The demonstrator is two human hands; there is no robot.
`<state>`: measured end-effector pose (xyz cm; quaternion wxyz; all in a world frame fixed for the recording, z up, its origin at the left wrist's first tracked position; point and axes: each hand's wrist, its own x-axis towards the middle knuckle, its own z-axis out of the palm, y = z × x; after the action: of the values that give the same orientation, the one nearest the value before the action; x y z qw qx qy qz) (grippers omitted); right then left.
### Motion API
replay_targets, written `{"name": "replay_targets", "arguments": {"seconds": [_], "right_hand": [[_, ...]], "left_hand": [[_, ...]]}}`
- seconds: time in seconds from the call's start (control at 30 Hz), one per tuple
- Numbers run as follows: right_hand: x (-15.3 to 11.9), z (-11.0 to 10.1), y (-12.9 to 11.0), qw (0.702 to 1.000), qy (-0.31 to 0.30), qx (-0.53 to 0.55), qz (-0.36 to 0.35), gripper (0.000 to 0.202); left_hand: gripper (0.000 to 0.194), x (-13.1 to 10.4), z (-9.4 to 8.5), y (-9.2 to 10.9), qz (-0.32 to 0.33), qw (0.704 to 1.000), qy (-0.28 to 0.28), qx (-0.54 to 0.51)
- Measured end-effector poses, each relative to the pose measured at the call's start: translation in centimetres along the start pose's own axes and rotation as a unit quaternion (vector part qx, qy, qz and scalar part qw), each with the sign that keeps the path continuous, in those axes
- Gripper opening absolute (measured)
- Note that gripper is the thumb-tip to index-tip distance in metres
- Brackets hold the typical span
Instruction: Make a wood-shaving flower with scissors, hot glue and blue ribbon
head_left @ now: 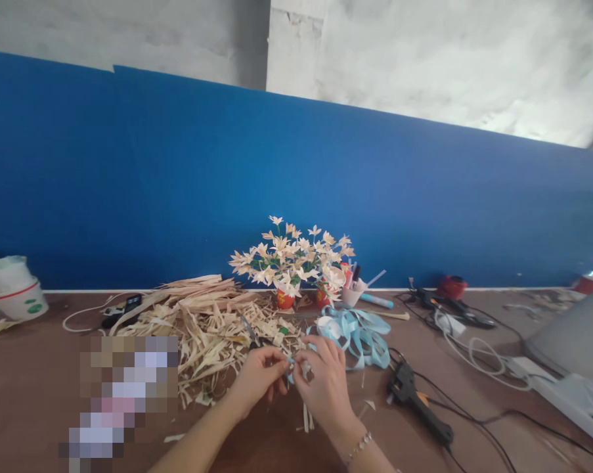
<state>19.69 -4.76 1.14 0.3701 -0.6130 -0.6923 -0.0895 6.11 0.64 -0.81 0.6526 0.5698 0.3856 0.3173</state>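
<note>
My left hand point(263, 379) and my right hand point(324, 381) meet at the middle of the table, fingertips pinched close together. Between them shows a bit of light blue ribbon point(291, 360), pinched from both sides; the fingers hide most of it. Pale dry strips hang below my right hand. A loose heap of the same light blue ribbon point(360, 335) lies just beyond that hand. Scissors point(249, 332) rest on a pile of dry husk strips point(202, 335) past my left hand.
Pale husk flowers point(296, 253) in small red pots point(285, 299) stand against the blue partition point(178, 184), beside a cup of pens point(352, 293). A black glue gun point(417, 401) and cables lie at right, near a white power strip point(562, 401). At far left stands a white bucket point(18, 301).
</note>
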Motion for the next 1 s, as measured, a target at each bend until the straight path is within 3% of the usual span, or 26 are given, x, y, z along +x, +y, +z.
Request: {"name": "replay_targets", "arguments": {"seconds": [0.23, 0.4, 0.5, 0.63, 0.77, 0.93, 1.0], "right_hand": [[-0.2, 0.2, 0.2, 0.999, -0.009, 0.033, 0.002, 0.013], [0.0, 0.7, 0.5, 0.989, -0.045, 0.130, 0.063, 0.011], [0.3, 0.8, 0.9, 0.953, -0.109, 0.245, 0.142, 0.009], [0.7, 0.3, 1.4, 0.875, -0.213, 0.378, 0.213, 0.009], [0.8, -0.1, 1.7, 0.801, -0.277, 0.462, 0.262, 0.009], [0.9, 0.2, 1.7, 0.833, -0.237, 0.434, 0.246, 0.009], [0.8, 0.1, 1.7, 0.816, -0.244, 0.458, 0.255, 0.011]], "left_hand": [[0.033, 0.0, -0.3, 0.3, 0.031, 0.999, 0.013, 0.006], [0.024, 0.0, -0.7, 0.4, 0.062, 0.998, 0.012, 0.031], [0.017, -0.1, -0.9, 0.7, 0.101, 0.993, -0.007, 0.059], [0.012, -0.4, -1.0, 1.2, 0.136, 0.987, -0.047, 0.069], [0.015, -0.6, -0.8, 1.2, 0.105, 0.990, -0.072, 0.052], [0.023, -0.4, -0.8, 0.5, 0.092, 0.992, -0.077, 0.035], [0.022, -0.4, -0.9, 0.6, 0.102, 0.991, -0.069, 0.053]]}}
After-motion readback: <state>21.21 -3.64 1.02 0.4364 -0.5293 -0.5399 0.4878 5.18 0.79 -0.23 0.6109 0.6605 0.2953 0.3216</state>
